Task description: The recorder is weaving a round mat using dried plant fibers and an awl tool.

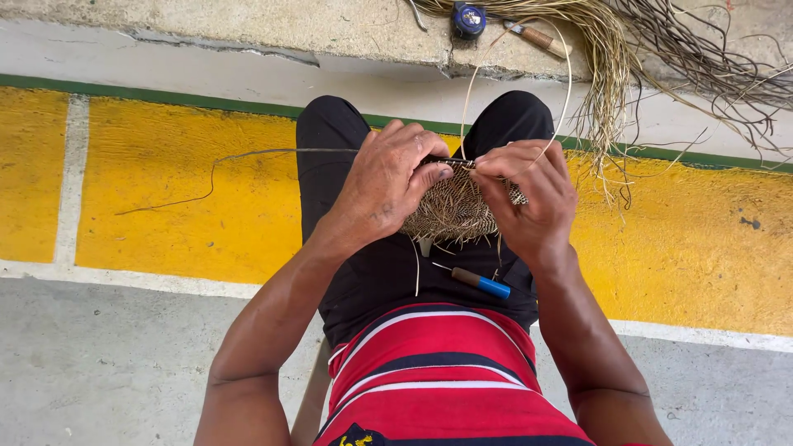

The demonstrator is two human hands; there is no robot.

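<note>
Both hands, left hand [388,183] and right hand [529,198], pinched on woven basket piece [453,206], half hidden at centre; blue-handled tool [481,283] below, fibre bundle [611,58] upper right.

1. A small, round, tan woven-fibre basket piece [453,211] is sitting at the centre of the frame, over the lap, gripped on both sides, its tightly coiled weave showing.
2. A thin, dark fibre strand [248,155] is trailing from its upper edge toward the left of the frame.
3. A pale, thin strand [567,99] is looping upward from its top right edge.
</note>
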